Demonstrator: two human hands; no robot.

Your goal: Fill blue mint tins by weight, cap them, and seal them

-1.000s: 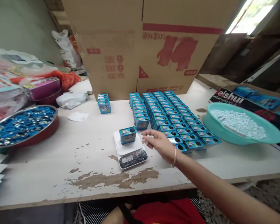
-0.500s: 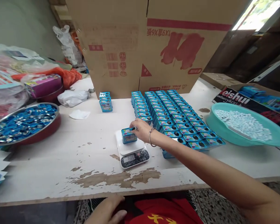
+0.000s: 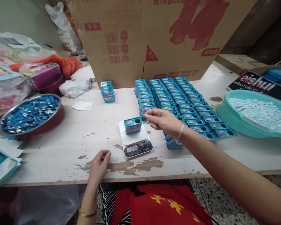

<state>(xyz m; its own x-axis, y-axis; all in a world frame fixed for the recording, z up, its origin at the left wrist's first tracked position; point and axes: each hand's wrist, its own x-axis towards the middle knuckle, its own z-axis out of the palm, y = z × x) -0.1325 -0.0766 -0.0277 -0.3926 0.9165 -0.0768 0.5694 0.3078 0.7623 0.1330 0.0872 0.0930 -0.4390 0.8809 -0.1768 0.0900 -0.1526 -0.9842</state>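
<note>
Tin [image 3: 133, 126]: sat on scale [image 3: 134, 140], likely for weighing
Right hand [image 3: 162, 120]: pinched narrow, nothing visible
Left hand [image 3: 99, 163]: curled narrow

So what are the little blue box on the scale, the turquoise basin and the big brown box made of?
Little blue box: glossy printed tin or perhaps plastic, judging by its shine.
Turquoise basin: probably smooth plastic, from its even colour and sheen.
Big brown box: matte cardboard, given its seam.
</note>
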